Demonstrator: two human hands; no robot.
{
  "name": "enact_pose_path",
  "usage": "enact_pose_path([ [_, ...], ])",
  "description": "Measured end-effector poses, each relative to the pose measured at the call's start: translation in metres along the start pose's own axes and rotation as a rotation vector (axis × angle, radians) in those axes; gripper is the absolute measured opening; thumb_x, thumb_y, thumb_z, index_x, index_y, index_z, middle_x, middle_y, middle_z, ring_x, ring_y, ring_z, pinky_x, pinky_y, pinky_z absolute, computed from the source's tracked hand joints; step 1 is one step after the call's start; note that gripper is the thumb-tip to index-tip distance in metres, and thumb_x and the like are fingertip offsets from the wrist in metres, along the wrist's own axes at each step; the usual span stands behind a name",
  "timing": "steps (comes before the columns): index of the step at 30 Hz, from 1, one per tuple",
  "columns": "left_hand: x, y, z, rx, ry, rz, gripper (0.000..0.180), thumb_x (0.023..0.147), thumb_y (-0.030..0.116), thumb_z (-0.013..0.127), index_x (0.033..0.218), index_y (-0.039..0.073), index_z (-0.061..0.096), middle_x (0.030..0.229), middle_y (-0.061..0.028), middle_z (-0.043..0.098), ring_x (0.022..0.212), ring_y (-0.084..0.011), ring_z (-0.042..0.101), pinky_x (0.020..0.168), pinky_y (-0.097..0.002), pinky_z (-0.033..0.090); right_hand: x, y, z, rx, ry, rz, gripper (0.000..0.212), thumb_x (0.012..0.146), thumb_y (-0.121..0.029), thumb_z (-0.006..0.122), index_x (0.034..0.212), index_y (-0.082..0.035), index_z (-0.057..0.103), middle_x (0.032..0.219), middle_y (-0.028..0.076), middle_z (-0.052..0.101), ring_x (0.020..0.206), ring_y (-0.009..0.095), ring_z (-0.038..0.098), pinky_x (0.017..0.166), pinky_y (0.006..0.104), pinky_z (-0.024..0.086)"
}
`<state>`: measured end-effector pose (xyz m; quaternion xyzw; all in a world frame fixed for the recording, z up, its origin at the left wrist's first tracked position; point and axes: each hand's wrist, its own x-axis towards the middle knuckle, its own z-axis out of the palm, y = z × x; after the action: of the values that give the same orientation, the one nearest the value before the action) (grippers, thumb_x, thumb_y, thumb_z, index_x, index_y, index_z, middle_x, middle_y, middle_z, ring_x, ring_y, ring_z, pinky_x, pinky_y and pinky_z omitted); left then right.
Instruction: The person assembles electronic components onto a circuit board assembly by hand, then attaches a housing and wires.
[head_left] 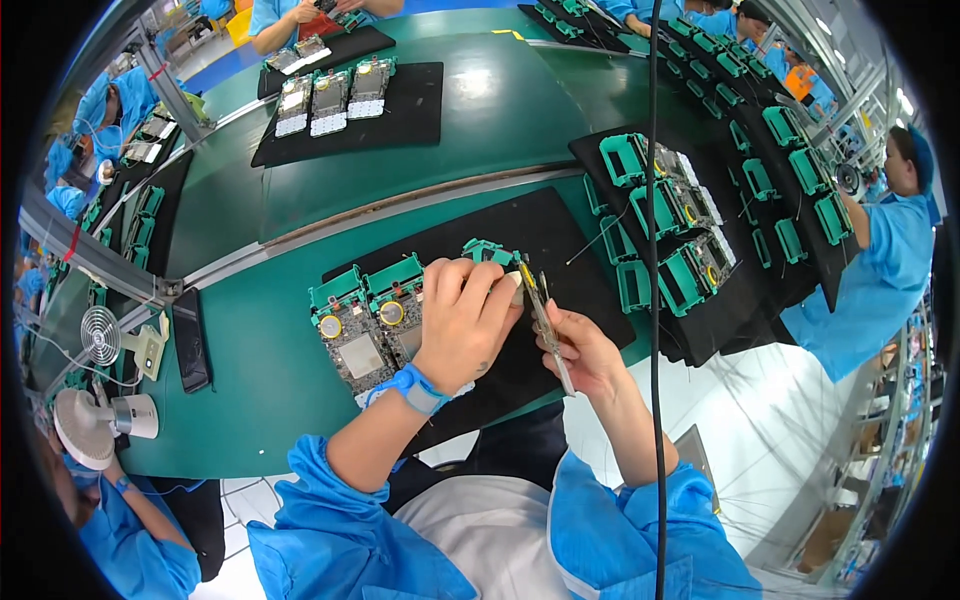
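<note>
In my right hand (585,350) is a circuit board (550,335), tilted nearly edge-on with a yellow round part near its upper end. My left hand (465,320) is closed at that upper end, its fingers curled around a green plastic frame (488,250); the fingers hide much of the frame and how it meets the board. Beside the left hand, two circuit boards with green frames lie side by side on a black mat (540,225). The left one (355,340) shows a silver square; my hand and wrist partly cover the other (400,325).
Several framed boards (675,225) lie on black mats to the right. Three boards (330,100) rest across the rail. A phone (190,340) and small fans (90,425) are at the left. A black cable (655,300) hangs in front. A co-worker (870,260) stands at the right.
</note>
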<state>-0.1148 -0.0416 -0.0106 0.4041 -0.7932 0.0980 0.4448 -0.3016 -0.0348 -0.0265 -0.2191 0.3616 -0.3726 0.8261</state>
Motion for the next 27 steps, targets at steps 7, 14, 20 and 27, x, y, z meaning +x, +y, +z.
enact_pose_path([
  [7, -0.009, -0.005, -0.002, -0.127, -0.028, -0.056, 0.041, 0.059, 0.007, 0.077, 0.098, 0.004, 0.063, 0.100, -0.0075, 0.054, 0.092, -0.0285, 0.051, 0.080, -0.0460, 0.041, -0.002, -0.002, -0.005, -0.056, 0.094, -0.036, 0.026, 0.097, -0.031, 0.056, 0.090, -0.006, 0.056, 0.066, -0.006, 0.043, 0.045, 0.000, 0.029, 0.039, 0.0174, 0.025],
  [14, -0.011, 0.004, 0.007, 0.093, 0.001, 0.053, 0.031, 0.067, 0.015, 0.074, 0.094, 0.003, 0.064, 0.104, -0.0076, 0.052, 0.094, -0.0276, 0.050, 0.081, -0.0465, 0.041, -0.003, 0.003, 0.002, 0.092, 0.003, 0.035, 0.026, 0.099, -0.030, 0.054, 0.092, -0.005, 0.056, 0.066, -0.006, 0.041, 0.045, 0.000, 0.029, 0.040, 0.0177, 0.023],
  [20, -0.013, -0.003, 0.004, -0.186, 0.082, -0.050, 0.035, 0.057, 0.008, 0.079, 0.089, 0.007, 0.065, 0.097, -0.0062, 0.052, 0.092, -0.0266, 0.049, 0.078, -0.0418, 0.041, -0.012, -0.002, 0.019, -0.013, 0.157, -0.013, 0.028, 0.098, -0.030, 0.055, 0.096, -0.002, 0.059, 0.068, -0.004, 0.051, 0.048, -0.001, 0.038, 0.043, 0.0165, 0.031],
  [27, -0.024, -0.010, -0.002, -0.446, -0.196, -0.292, 0.026, 0.063, -0.001, 0.074, 0.088, 0.003, 0.066, 0.105, -0.0077, 0.052, 0.105, -0.0292, 0.045, 0.085, -0.0364, 0.044, 0.001, 0.020, -0.005, -1.030, 0.369, -0.511, 0.029, 0.090, -0.014, 0.066, 0.113, 0.002, 0.060, 0.087, 0.002, 0.061, 0.060, 0.004, 0.049, 0.054, 0.0182, 0.039],
])
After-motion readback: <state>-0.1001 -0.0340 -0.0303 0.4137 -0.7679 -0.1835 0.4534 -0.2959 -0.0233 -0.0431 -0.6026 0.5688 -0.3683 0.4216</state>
